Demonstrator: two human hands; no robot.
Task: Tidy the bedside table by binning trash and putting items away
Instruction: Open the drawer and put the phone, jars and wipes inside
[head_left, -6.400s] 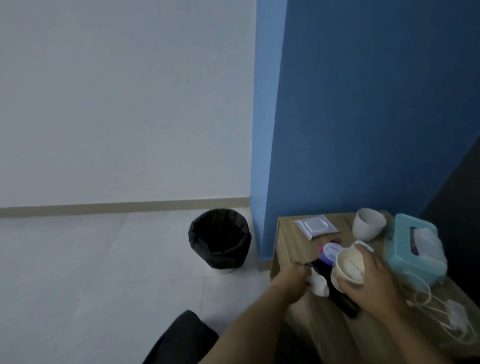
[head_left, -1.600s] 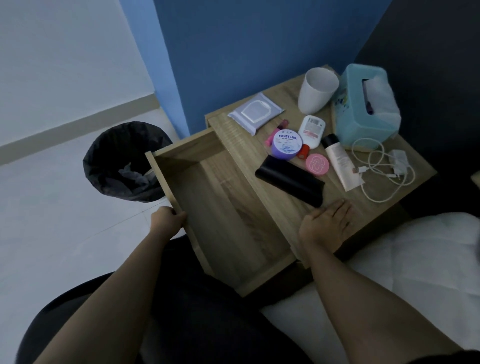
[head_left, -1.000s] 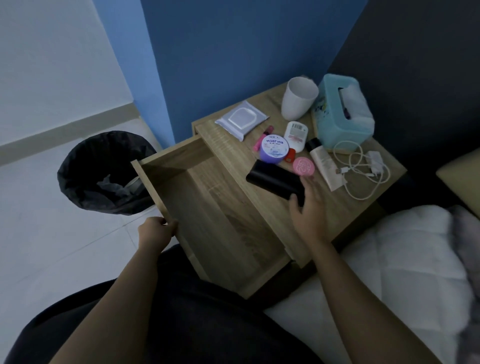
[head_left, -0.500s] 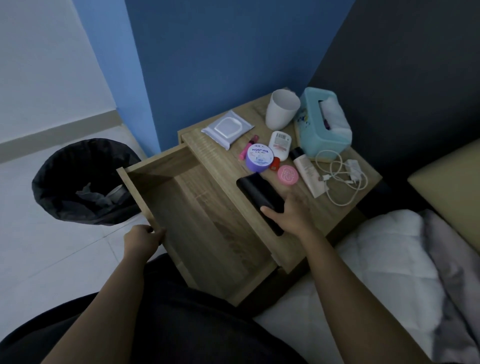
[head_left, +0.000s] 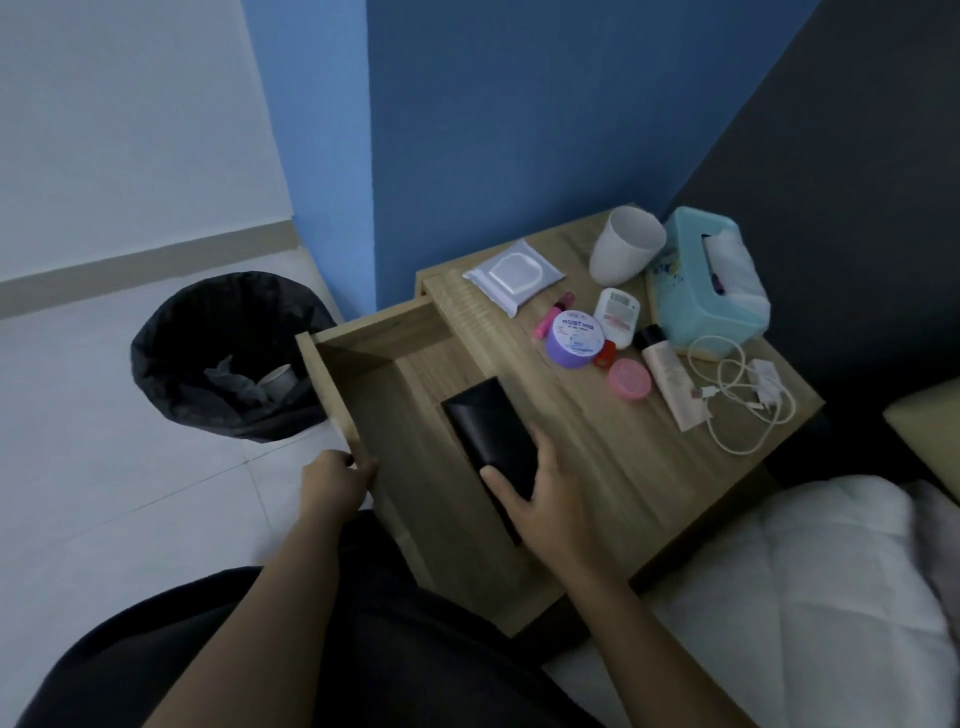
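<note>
**Black wallet held at the edge of the open drawer**

The right hand (head_left: 550, 499) grips a black wallet (head_left: 485, 428) by its near end, the thumb on its left side and the fingers curled around its right side. The wallet lies along the front edge of the bedside table (head_left: 639, 467), partly over the open drawer (head_left: 328, 389); I cannot tell whether it rests on the wood or is lifted off it. The left hand (head_left: 337, 480) holds the near corner of the drawer's front panel, fingers curled over its top edge.

Farther back on the table top lie a flat pack of wipes (head_left: 511, 273), a white cup (head_left: 626, 249) and a teal tissue box (head_left: 691, 306) with a tissue sticking out. Between these and the wallet sit a purple jar (head_left: 575, 338), a pink stick (head_left: 550, 318), a small white container (head_left: 617, 317), a pink round tin (head_left: 629, 378) and a pale tube (head_left: 670, 384) with a dark cap. A white charger with its cable (head_left: 743, 400) lies coiled at the right edge, just beside the tube.

On the floor left of the drawer stands a bin (head_left: 171, 358) lined with a black bag, with crumpled trash inside. A white bed cover (head_left: 779, 597) shows at the lower right
</note>
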